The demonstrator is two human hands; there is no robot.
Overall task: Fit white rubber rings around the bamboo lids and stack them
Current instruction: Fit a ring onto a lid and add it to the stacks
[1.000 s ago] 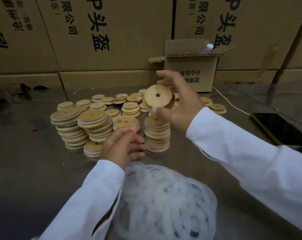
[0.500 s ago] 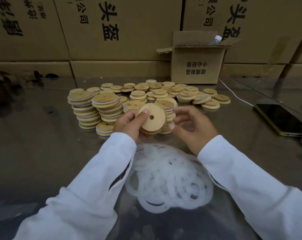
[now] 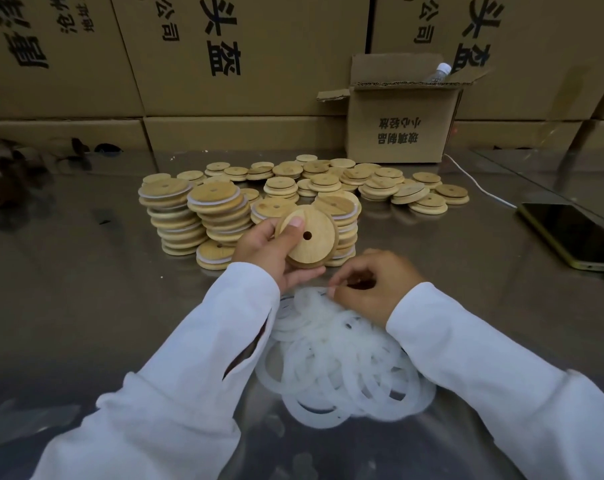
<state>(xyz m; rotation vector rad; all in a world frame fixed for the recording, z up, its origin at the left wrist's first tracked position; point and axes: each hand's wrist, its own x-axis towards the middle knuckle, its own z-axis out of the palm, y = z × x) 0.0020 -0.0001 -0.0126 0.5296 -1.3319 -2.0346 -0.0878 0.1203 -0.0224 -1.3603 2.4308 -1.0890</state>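
Left hand: the left hand (image 3: 276, 252) gripped one bamboo lid (image 3: 311, 237) tilted above the worktop (image 3: 85, 306), with the thumb on its face and the fingers (image 3: 304, 273) curled under the lower rim.
Right hand: the right hand (image 3: 373, 285) was curled at the far edge of the white rubber rings (image 3: 342, 362), and its thumb and forefinger seemed to pinch the topmost ring (image 3: 323, 296) – the contact was too small to be certain.
Held lid: it was a stepped disc with a small hole near the middle, and no ring showed on it.
Lid handling: it was probably light, stiff and smooth. A hold across the broad rim would leave the narrower step free for the ring.
Ring handling: the rings looked thin, floppy and stretchy, and they lay tangled in a loose heap, so one lifted by its edge might drag a neighbour up with it. Taking it from the outside edge and shaking it clear seemed wise.
Finished stacks: the ringed lids (image 3: 217, 216) stood in leaning columns just beyond the left hand, some with white edges showing. They seemed easy to topple if a lid were dropped on rather than set down.
Waiting lids: the bare lids (image 3: 362, 178) lay in low piles farther back.
Nearby: a phone (image 3: 570, 233) lay to the right, well apart from the lids.
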